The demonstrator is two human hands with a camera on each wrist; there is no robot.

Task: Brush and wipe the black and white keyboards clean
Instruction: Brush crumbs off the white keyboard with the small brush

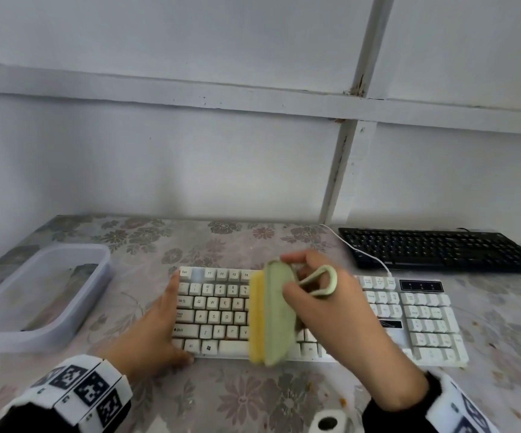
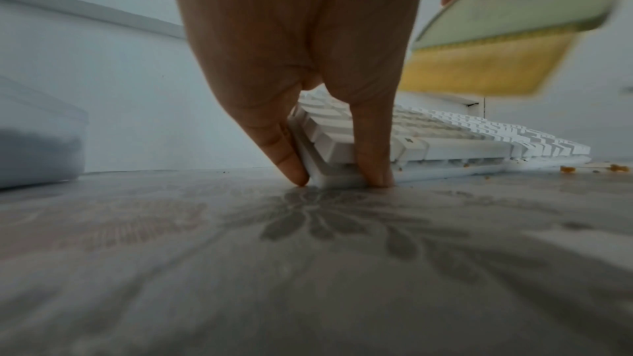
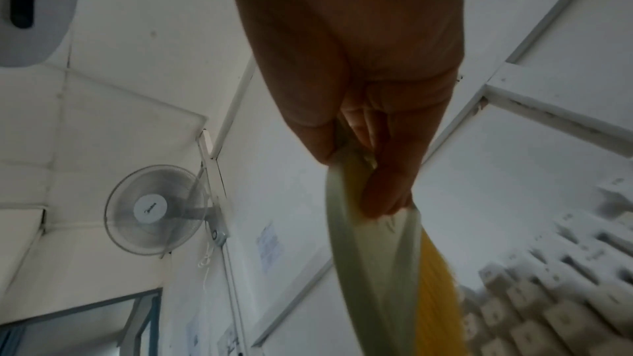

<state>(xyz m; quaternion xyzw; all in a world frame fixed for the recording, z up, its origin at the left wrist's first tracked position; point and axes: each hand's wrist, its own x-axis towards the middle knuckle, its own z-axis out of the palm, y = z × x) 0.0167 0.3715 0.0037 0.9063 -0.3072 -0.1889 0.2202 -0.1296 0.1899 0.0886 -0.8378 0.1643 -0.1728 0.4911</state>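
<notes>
Floral-covered desk (image 1: 253,398): the white keyboard (image 1: 424,323) lies lengthwise along its front edge. Right hand (image 1: 331,310) grips the brush (image 1: 273,314), bristles crosswise just above the middle keys. Left hand (image 1: 156,326), fingers straight, braces the keyboard's left end. Black keyboard (image 1: 440,250) waits at the right rear corner.

place: plain office-like room | evidence: white panelled walls (image 1: 221,157) – wall-mounted fan (image 3: 156,209) – flower-patterned desk (image 1: 253,398) – two keyboards, white keyboard (image 1: 424,320), black keyboard (image 1: 440,248)
</notes>
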